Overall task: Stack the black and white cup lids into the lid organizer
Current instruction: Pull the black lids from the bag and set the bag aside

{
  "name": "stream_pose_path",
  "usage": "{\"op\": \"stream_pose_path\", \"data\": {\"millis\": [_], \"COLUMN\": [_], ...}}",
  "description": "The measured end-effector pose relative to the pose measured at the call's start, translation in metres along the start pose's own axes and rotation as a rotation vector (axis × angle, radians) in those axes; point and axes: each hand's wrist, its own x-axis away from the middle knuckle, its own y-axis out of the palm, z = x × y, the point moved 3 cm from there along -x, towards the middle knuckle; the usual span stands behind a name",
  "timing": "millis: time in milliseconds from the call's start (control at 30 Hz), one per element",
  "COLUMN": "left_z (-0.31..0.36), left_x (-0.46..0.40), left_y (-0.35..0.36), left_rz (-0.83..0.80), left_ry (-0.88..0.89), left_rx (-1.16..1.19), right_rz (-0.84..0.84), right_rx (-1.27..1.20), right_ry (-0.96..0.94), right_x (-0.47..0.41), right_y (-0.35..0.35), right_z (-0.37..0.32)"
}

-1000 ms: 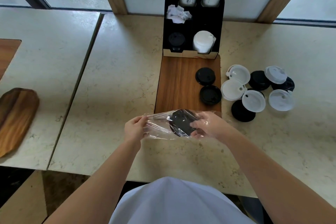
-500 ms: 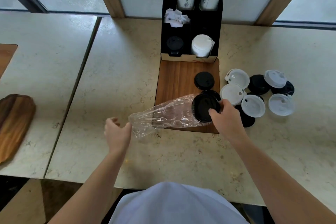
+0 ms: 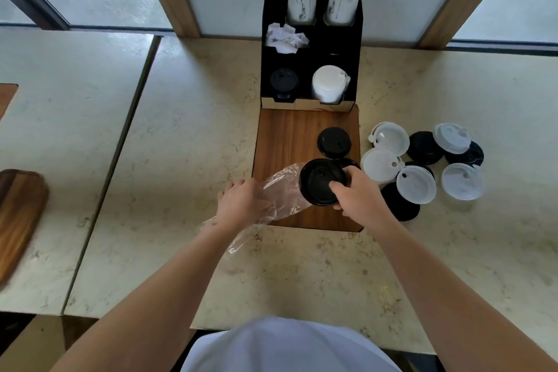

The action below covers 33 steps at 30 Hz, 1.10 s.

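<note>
Over grainy wooden tray (image 3: 283, 142), round black lid stack (image 3: 321, 181) in crinkly clear sleeve (image 3: 279, 193).

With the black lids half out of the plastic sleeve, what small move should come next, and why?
Probably the left hand should pull the plastic sleeve back off while the right hand keeps its grip on the black lid stack. The sleeve still trails from the stack's far end, and the organizer's black lid slot has room.
</note>
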Motion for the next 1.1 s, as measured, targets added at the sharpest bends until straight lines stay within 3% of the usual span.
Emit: {"op": "stream_pose_path", "data": {"millis": [133,300,633,833,1000,1100], "left_z": [-0.02,-0.045,-0.082,-0.066,-0.043,-0.025], "left_x": [-0.009,-0.009,-0.019,-0.021,-0.019,-0.021], "left_y": [0.001,0.004,-0.001,-0.002,-0.008,-0.022], "left_rz": [-0.102,-0.191,0.024,-0.007,-0.015,0.057], "left_ry": [-0.115,-0.208,-0.334,-0.292,-0.3,-0.128], "left_rx": [0.317,0.522,0.724,0.817,1.043,0.9], "right_rz": [-0.006,0.026,-0.017,-0.089,-0.179,-0.171], "right_rx": [-0.046,-0.039,-0.099,-0.165,-0.387,-0.402], "right_ry": [0.046,0.082,0.037,0.07,0.212,0.229], "right_x": [-0.01,-0.016,-0.029,-0.033,-0.038,-0.04], "right_y": [0.006,0.015,0.023,0.034,0.044,0.047], "right_z": [0.003,0.007,-0.016,-0.023,-0.027,-0.028]}}
